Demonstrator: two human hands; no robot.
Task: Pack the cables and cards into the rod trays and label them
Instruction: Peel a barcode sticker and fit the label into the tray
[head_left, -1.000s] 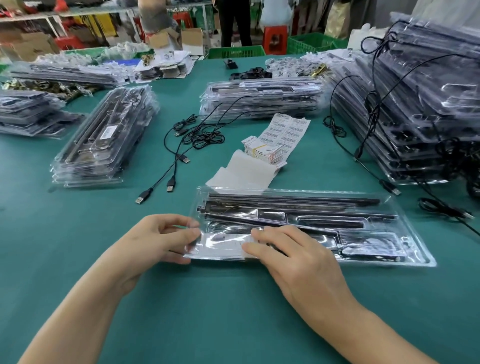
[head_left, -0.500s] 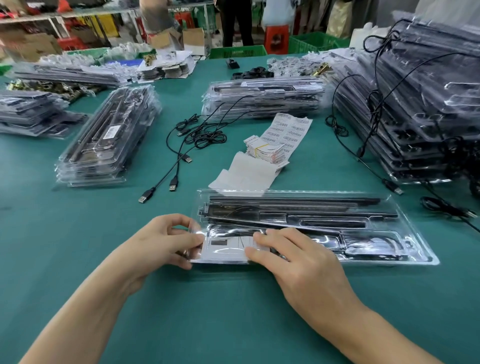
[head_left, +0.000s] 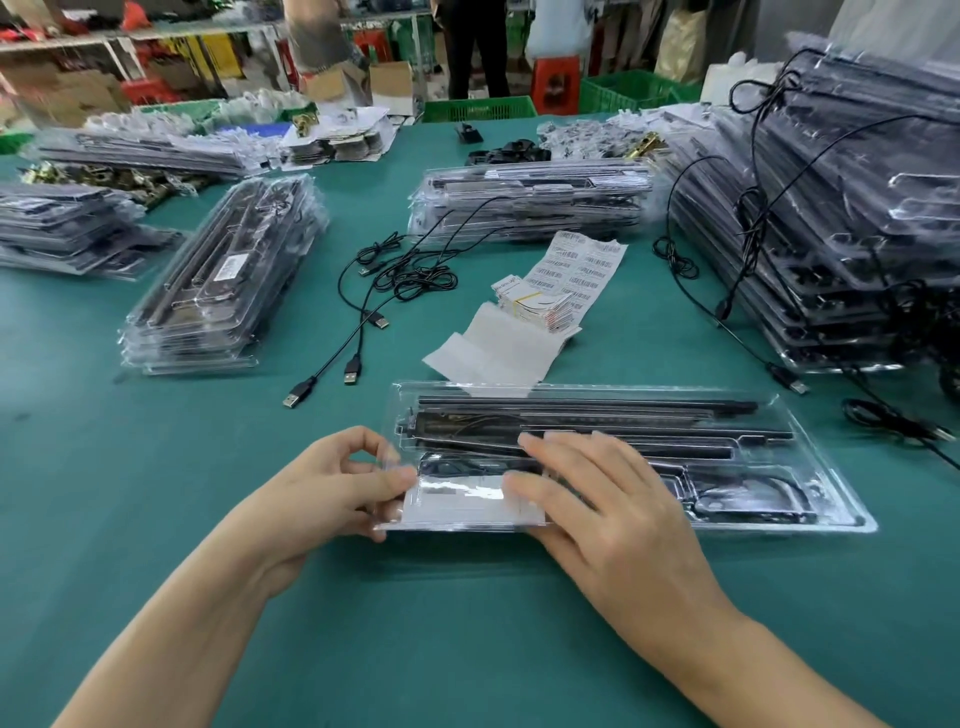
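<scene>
The right hand (head_left: 613, 509), motion-blurred, hides the middle of the near tray (head_left: 779, 525). Glare washes out the white card (head_left: 457, 499). The barcode sheet (head_left: 582, 265) is too small to read; the right-hand stack (head_left: 857, 234) runs off frame

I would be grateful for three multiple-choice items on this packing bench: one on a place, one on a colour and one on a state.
1. Where is the barcode label sheet? A on the table beyond the tray; B inside the tray; C on the floor.
2. What colour is the table? A red; B teal green; C white.
3. How is the right hand? A a closed fist; B lifted in the air; C flat on the tray, fingers straight.
Key: A, it lies past the tray's far edge; B, the bare surface shows it; C, its fingers press the tray.
</scene>
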